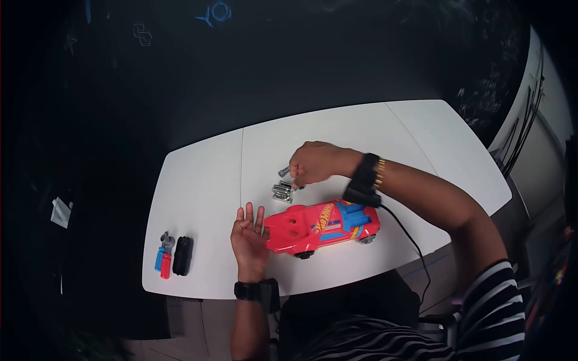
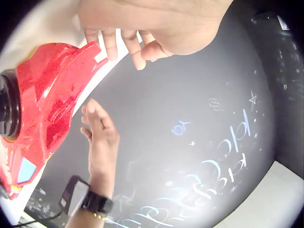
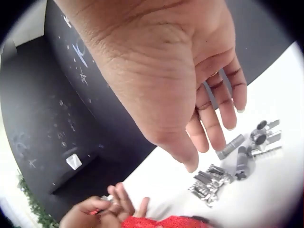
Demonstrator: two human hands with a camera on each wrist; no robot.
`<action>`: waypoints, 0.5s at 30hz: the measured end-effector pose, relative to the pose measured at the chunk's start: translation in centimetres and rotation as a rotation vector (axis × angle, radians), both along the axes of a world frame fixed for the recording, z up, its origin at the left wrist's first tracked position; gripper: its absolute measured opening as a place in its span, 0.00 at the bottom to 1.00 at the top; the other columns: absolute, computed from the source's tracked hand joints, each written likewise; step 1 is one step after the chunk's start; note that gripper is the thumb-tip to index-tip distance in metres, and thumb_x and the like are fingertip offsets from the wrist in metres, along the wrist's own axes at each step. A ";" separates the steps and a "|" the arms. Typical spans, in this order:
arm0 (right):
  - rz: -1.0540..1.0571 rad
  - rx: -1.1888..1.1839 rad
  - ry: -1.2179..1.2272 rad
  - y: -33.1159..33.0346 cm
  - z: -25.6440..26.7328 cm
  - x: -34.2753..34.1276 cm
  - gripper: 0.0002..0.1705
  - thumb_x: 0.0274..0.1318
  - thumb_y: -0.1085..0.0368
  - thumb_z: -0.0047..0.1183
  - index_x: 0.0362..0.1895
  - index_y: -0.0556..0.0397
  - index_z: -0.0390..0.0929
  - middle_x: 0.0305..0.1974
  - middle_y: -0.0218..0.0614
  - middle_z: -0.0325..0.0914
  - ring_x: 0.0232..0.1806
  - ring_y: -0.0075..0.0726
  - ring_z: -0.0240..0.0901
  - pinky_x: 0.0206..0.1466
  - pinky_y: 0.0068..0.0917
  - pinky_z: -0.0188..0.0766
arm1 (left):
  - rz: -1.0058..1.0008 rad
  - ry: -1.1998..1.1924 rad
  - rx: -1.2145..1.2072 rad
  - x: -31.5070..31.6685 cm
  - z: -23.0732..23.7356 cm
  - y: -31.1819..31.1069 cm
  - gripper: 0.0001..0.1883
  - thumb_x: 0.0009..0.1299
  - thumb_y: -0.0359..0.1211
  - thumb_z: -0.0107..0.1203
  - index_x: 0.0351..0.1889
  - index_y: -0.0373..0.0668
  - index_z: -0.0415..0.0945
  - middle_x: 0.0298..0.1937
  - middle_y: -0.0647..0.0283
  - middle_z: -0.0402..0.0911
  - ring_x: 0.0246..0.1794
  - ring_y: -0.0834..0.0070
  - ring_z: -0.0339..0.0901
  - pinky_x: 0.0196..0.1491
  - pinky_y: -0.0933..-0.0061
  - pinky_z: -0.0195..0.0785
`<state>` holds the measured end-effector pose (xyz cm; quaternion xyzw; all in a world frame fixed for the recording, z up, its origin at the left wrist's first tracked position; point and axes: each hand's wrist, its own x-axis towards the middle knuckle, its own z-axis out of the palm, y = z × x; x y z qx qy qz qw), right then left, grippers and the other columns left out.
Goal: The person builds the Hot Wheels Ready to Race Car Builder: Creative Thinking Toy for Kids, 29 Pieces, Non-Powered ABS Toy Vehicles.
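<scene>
A red toy car (image 1: 301, 228) with blue parts and yellow lettering stands on its wheels at the front of the white table. My left hand (image 1: 250, 243) lies beside the car's nose, fingers extended and loose, with nothing visible in it. Beyond the car, my right hand (image 1: 319, 163) hovers close over small shiny silver parts (image 1: 282, 192). From the right wrist view, the right hand's fingers (image 3: 213, 128) hang loosely bent and hold nothing. Below them lie the silver parts (image 3: 209, 185), several grey cylindrical pieces (image 3: 242, 164) and dark-headed pieces (image 3: 259, 137).
On the table's left side lie toy tools with a blue handle (image 1: 159, 259) and a red handle (image 1: 165, 268), next to a black oblong object (image 1: 182, 256). A black cable (image 1: 415, 240) runs from the right wrist past the car's rear. A dark chalkboard wall (image 1: 301, 66) rises behind the table.
</scene>
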<state>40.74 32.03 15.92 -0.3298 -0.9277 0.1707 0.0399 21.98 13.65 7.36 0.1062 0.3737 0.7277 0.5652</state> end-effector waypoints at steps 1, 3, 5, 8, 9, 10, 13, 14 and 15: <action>0.004 -0.015 -0.060 1.8 -1.3 -1.9 0.25 0.48 0.43 0.71 0.39 0.50 0.89 0.36 0.35 0.88 0.42 0.41 0.86 0.47 0.36 0.79 | 0.016 0.006 -0.019 -0.5 0.5 0.1 0.34 0.72 0.32 0.48 0.77 0.48 0.53 0.72 0.68 0.71 0.77 0.62 0.64 0.76 0.54 0.56; -0.024 -0.077 -0.163 2.5 -2.0 -3.9 0.26 0.46 0.42 0.72 0.39 0.50 0.89 0.36 0.36 0.89 0.42 0.41 0.86 0.47 0.37 0.79 | 0.020 -0.034 -0.005 -1.4 -0.3 0.4 0.33 0.72 0.32 0.48 0.76 0.50 0.54 0.72 0.70 0.71 0.76 0.62 0.65 0.75 0.54 0.58; -0.047 -0.143 -0.274 3.0 -2.7 -5.3 0.27 0.44 0.42 0.73 0.38 0.49 0.90 0.36 0.38 0.89 0.42 0.42 0.86 0.47 0.38 0.79 | 0.029 -0.081 0.005 -2.0 -0.9 0.5 0.31 0.73 0.33 0.48 0.76 0.53 0.56 0.72 0.73 0.71 0.75 0.62 0.66 0.74 0.54 0.59; -0.042 -0.110 -0.252 3.2 -3.2 -6.1 0.25 0.39 0.42 0.74 0.34 0.49 0.90 0.34 0.37 0.89 0.40 0.41 0.86 0.46 0.36 0.80 | 0.056 -0.125 0.007 -2.4 -1.6 0.6 0.21 0.75 0.35 0.50 0.66 0.51 0.63 0.68 0.70 0.74 0.73 0.63 0.69 0.75 0.53 0.58; -0.014 -0.067 -0.176 3.1 -3.3 -6.0 0.24 0.39 0.44 0.74 0.33 0.49 0.90 0.34 0.36 0.89 0.40 0.41 0.86 0.46 0.36 0.80 | 0.057 -0.122 -0.002 -2.5 -1.9 0.7 0.24 0.74 0.34 0.50 0.68 0.52 0.61 0.67 0.71 0.74 0.72 0.64 0.69 0.74 0.54 0.60; 0.015 -0.026 -0.101 2.8 -3.3 -5.9 0.23 0.38 0.45 0.74 0.32 0.49 0.90 0.33 0.35 0.89 0.39 0.41 0.86 0.45 0.36 0.80 | 0.058 -0.120 -0.014 -2.5 -2.2 0.6 0.26 0.74 0.33 0.50 0.70 0.53 0.60 0.66 0.73 0.74 0.72 0.64 0.69 0.72 0.54 0.61; 0.022 -0.016 -0.215 1.9 -3.4 -6.6 0.20 0.39 0.48 0.72 0.31 0.49 0.90 0.32 0.33 0.89 0.39 0.41 0.86 0.46 0.36 0.80 | 0.057 -0.092 -0.018 -2.6 -2.3 0.6 0.23 0.74 0.33 0.50 0.66 0.53 0.62 0.64 0.73 0.75 0.71 0.64 0.70 0.72 0.55 0.61; 0.018 -0.021 -0.214 1.8 -3.8 -6.7 0.20 0.39 0.48 0.72 0.31 0.49 0.90 0.32 0.33 0.89 0.39 0.41 0.86 0.46 0.36 0.80 | 0.053 -0.091 -0.023 -2.5 -2.3 0.5 0.23 0.74 0.33 0.50 0.66 0.53 0.62 0.64 0.73 0.75 0.71 0.64 0.70 0.72 0.55 0.61; 0.019 -0.001 -0.151 1.7 -4.1 -6.8 0.20 0.39 0.49 0.72 0.31 0.50 0.89 0.32 0.33 0.89 0.38 0.40 0.86 0.45 0.35 0.81 | 0.058 -0.093 -0.023 -2.5 -2.4 0.5 0.22 0.74 0.34 0.50 0.66 0.53 0.63 0.64 0.73 0.75 0.71 0.65 0.70 0.72 0.55 0.62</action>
